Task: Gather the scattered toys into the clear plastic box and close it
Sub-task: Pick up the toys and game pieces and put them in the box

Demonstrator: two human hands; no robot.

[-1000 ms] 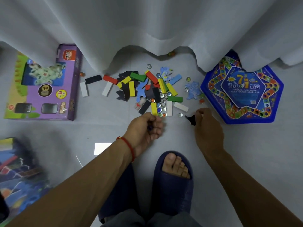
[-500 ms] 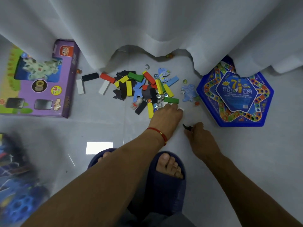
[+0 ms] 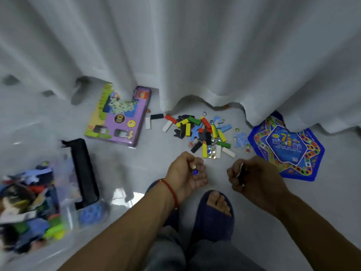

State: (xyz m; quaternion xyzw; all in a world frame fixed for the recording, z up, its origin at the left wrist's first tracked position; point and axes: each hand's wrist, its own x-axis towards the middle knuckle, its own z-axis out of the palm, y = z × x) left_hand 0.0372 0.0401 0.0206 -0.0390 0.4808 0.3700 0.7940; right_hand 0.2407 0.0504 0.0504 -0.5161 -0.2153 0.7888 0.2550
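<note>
I have one view only, a wide-angle camera worn on the head, looking forward and steeply down over both forearms to the grey floor (image 3: 322, 212) and a slippered foot (image 3: 216, 208). The white curtain (image 3: 195, 55) fills the upper half, straight ahead (its folds bow at the edges, so the lens is very wide). The clear plastic box (image 3: 64, 196) sits blurred at my lower left edge.

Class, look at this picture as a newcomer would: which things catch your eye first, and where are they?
A bright pile of coloured blocks lies on the floor by the white curtain. Below it, the left hand cups glass marbles. A blue hexagonal game board lies at right.
</note>
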